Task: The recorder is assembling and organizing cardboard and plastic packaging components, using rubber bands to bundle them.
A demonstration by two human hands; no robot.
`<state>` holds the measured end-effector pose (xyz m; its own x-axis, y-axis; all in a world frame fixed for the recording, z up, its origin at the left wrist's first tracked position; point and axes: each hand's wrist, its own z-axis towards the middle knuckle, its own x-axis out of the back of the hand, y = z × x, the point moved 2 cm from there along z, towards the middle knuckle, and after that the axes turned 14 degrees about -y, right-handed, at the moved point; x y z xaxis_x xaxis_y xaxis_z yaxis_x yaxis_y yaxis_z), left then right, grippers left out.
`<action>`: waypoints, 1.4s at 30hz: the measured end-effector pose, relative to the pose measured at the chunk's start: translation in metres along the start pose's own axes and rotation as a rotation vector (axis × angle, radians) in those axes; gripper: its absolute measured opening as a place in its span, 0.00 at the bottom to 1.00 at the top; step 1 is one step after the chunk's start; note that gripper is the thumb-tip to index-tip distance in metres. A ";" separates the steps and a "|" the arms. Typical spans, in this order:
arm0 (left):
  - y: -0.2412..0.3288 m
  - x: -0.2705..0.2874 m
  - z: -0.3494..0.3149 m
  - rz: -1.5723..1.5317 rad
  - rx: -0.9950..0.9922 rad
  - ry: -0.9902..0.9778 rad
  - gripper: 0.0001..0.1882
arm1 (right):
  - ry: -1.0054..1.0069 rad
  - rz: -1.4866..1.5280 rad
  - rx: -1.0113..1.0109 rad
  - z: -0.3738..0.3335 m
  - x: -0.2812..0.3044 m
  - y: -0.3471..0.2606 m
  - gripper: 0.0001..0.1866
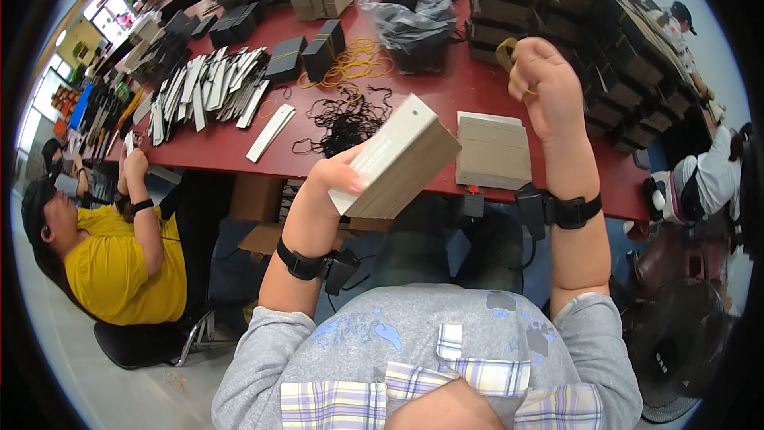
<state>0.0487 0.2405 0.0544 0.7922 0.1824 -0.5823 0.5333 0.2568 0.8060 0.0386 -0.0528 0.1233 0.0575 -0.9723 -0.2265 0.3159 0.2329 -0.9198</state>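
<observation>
My left hand (333,181) is closed around a thick stack of cardboard tags (410,163), held tilted above the table's front edge. The top tag is white with a small hole near one end. Raised to the right, my right hand (549,84) has its fingers pinched on a yellowish rubber band (506,54), apart from the stack. Between and below the hands, a second stack of tags (493,151) lies on the red table (314,163). A tangle of black cords (342,121) sits just beyond my left hand.
Loose yellow rubber bands (362,57) lie near dark banded blocks (322,52). White strips (203,91) are heaped at left. A plastic bag (410,20) holds black material. Tall dark stacks (509,12) stand at back right. A person in yellow (123,271) sits at left.
</observation>
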 end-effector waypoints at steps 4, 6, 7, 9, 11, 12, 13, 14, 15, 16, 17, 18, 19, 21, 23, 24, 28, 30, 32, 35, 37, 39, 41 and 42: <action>-0.010 0.045 -0.021 -0.273 -0.331 -0.184 0.42 | -0.537 -0.790 -0.663 0.022 -0.037 0.019 0.09; -0.006 0.055 -0.024 -0.374 -0.378 -0.285 0.37 | -0.561 -0.766 -0.628 0.044 -0.053 0.039 0.09; -0.004 0.051 -0.026 -0.318 -0.372 -0.113 0.34 | -0.578 -0.741 -0.594 0.058 -0.058 0.050 0.09; 0.002 0.035 -0.014 -0.276 -0.395 0.000 0.34 | -0.554 -0.264 -0.444 0.092 -0.050 0.074 0.17; 0.001 0.038 -0.010 -0.247 -0.406 0.104 0.35 | -0.553 -0.373 -0.295 0.109 -0.041 0.082 0.29; 0.001 0.041 -0.015 -0.241 -0.421 0.121 0.35 | -0.576 -0.366 -0.294 0.106 -0.057 0.073 0.29; 0.000 0.043 -0.018 -0.216 -0.433 0.102 0.36 | -0.511 -0.357 -0.362 0.095 -0.069 0.067 0.29; -0.001 0.041 -0.017 -0.195 -0.437 0.070 0.36 | -0.430 -0.354 -0.430 0.078 -0.076 0.055 0.29; -0.002 0.041 -0.016 -0.196 -0.439 0.073 0.36 | -0.461 -0.377 -0.470 0.063 -0.081 0.047 0.31; -0.003 0.039 -0.014 -0.195 -0.485 0.049 0.38 | -0.519 -0.379 -0.427 0.051 -0.077 0.053 0.32; -0.005 0.037 -0.013 -0.194 -0.526 0.021 0.39 | -0.521 -0.380 -0.433 0.034 -0.076 0.053 0.34; -0.009 0.036 -0.008 -0.199 -0.521 0.014 0.39 | -0.520 -0.385 -0.439 0.020 -0.074 0.053 0.36; -0.013 0.034 -0.002 -0.208 -0.552 0.002 0.48 | -0.509 -0.387 -0.441 0.009 -0.070 0.058 0.36; -0.023 0.027 0.024 -0.233 -0.566 -0.043 0.56 | -0.877 0.300 -0.306 -0.012 -0.061 0.067 0.48; -0.025 0.006 0.048 -0.332 -0.635 -0.452 0.62 | -0.935 0.496 -0.307 -0.026 -0.056 0.071 0.51; -0.029 0.000 0.054 -0.344 -0.622 -0.471 0.62 | -1.004 0.704 -0.304 -0.033 -0.052 0.070 0.53; -0.051 -0.021 0.076 -0.540 -0.359 -0.583 0.63 | -0.971 0.457 -0.130 -0.040 -0.023 0.086 0.55; -0.052 -0.024 0.078 -0.653 -0.331 -0.652 0.65 | -0.875 0.486 -0.130 -0.042 -0.030 0.068 0.58; -0.043 -0.030 0.082 -0.883 -0.259 -0.521 0.65 | -0.858 0.469 -0.204 -0.036 -0.022 0.060 0.60; -0.034 -0.029 0.093 -0.836 -0.262 -0.517 0.64 | -0.828 0.534 -0.159 -0.026 -0.015 0.062 0.59; -0.035 -0.025 0.102 -0.799 -0.272 -0.554 0.63 | -0.778 0.522 -0.149 -0.016 -0.016 0.058 0.59; -0.039 -0.024 0.108 -0.285 -0.307 -0.541 0.40 | -0.960 0.440 0.184 -0.006 -0.030 0.029 0.64; -0.035 -0.032 0.109 -0.370 -0.277 -0.468 0.39 | -0.963 0.372 0.207 0.000 -0.027 0.015 0.66; -0.032 -0.036 0.110 -0.450 -0.254 -0.401 0.38 | -0.970 0.295 0.228 -0.001 -0.025 0.012 0.68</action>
<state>0.0358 0.1211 0.0611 0.5832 -0.3507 -0.7327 0.7910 0.4504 0.4140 0.0401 -0.0252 0.1173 0.8672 -0.4977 0.0152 0.3309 0.5533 -0.7645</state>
